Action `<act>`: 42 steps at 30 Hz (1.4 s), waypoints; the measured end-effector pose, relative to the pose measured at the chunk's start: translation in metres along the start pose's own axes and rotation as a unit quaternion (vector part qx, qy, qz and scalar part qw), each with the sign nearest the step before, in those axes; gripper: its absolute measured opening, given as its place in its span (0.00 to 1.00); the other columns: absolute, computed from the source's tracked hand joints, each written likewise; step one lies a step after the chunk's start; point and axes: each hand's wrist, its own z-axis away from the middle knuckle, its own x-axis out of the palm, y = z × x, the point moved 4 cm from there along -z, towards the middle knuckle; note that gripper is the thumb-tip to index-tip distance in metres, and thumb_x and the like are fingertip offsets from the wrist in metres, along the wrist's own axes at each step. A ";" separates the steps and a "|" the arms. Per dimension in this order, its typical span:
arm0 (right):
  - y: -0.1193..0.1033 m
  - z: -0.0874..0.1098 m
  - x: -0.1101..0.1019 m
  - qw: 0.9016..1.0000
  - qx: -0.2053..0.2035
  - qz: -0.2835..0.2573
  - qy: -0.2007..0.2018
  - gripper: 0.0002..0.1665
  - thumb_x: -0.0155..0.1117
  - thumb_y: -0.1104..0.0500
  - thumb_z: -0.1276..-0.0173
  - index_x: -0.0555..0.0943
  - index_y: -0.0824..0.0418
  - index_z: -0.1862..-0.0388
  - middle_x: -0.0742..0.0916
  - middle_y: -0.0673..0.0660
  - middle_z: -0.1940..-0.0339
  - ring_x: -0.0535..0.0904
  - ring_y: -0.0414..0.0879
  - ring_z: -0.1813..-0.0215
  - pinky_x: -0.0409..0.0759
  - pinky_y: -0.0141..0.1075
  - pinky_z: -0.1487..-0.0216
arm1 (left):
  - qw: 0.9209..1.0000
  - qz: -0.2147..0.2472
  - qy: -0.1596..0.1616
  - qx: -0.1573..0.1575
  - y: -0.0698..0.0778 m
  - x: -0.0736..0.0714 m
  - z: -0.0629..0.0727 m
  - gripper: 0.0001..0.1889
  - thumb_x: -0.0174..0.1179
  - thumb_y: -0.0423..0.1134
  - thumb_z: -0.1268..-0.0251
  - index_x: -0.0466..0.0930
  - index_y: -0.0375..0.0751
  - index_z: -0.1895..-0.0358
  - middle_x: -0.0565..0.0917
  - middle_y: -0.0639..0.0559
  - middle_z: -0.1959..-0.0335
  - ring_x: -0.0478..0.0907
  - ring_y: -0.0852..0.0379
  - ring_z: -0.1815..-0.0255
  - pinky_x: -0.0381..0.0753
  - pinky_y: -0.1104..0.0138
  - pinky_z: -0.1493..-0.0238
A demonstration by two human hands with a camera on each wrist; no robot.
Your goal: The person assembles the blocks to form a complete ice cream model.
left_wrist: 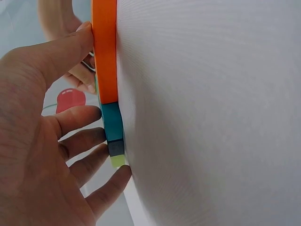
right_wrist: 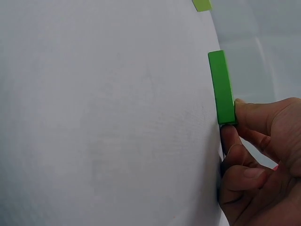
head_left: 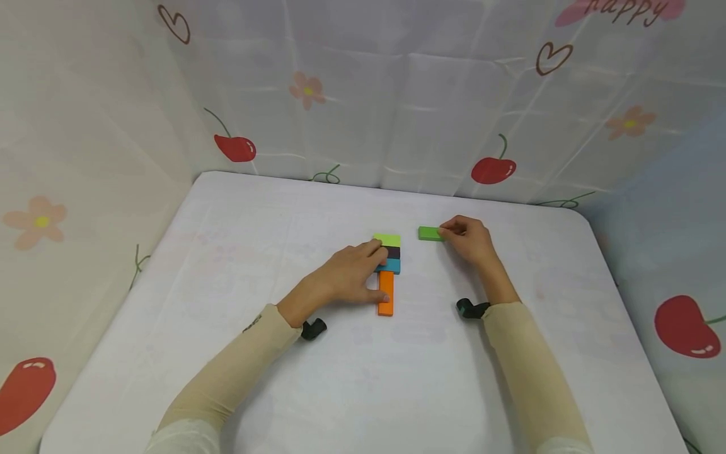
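My left hand (head_left: pixel 353 272) rests over a column of flat blocks, its thumb on the orange block (head_left: pixel 386 282) and its fingertips along the blue block (head_left: pixel 392 266) and the dark block (head_left: pixel 394 253). At the column's far end lies a lime block (head_left: pixel 389 239). The left wrist view shows the fingers spread and fairly straight along the blocks' side. To the right of the column, my right hand (head_left: pixel 469 239) pinches one end of a green block (right_wrist: pixel 220 84) between thumb and fingers. That block lies crosswise, apart from the column.
Everything lies on a white-covered table (head_left: pixel 420 378) with rounded far corners. A printed curtain (head_left: pixel 391 107) with cherries and flowers hangs behind it and along both sides. A black wrist camera (head_left: pixel 314 329) hangs at the left cuff, another wrist camera (head_left: pixel 471 309) at the right cuff.
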 end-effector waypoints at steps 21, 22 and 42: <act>-0.016 -0.006 0.019 1.000 0.017 -0.008 -0.010 0.16 0.66 0.52 0.19 0.87 0.62 0.45 0.88 0.64 0.45 0.80 0.56 0.45 0.75 0.40 0.48 | 1.000 -0.002 -0.007 -0.006 0.000 -0.001 0.000 0.34 0.70 0.71 0.37 0.70 0.54 0.42 0.70 0.59 0.44 0.71 0.61 0.51 0.76 0.66 0.50; -0.016 -0.006 0.019 1.000 0.018 -0.008 -0.010 0.16 0.66 0.51 0.19 0.87 0.62 0.44 0.88 0.64 0.45 0.80 0.56 0.45 0.75 0.40 0.48 | 1.000 -0.002 -0.007 -0.006 0.000 -0.001 0.000 0.34 0.70 0.71 0.37 0.70 0.53 0.41 0.70 0.59 0.44 0.72 0.61 0.51 0.76 0.66 0.50; -0.030 -0.011 0.035 1.000 -0.006 -0.010 -0.029 0.15 0.67 0.51 0.20 0.88 0.61 0.47 0.90 0.62 0.49 0.80 0.54 0.49 0.76 0.39 0.49 | 1.000 0.002 -0.002 -0.003 -0.001 0.000 -0.001 0.34 0.71 0.71 0.37 0.70 0.53 0.42 0.70 0.59 0.45 0.72 0.61 0.51 0.76 0.65 0.50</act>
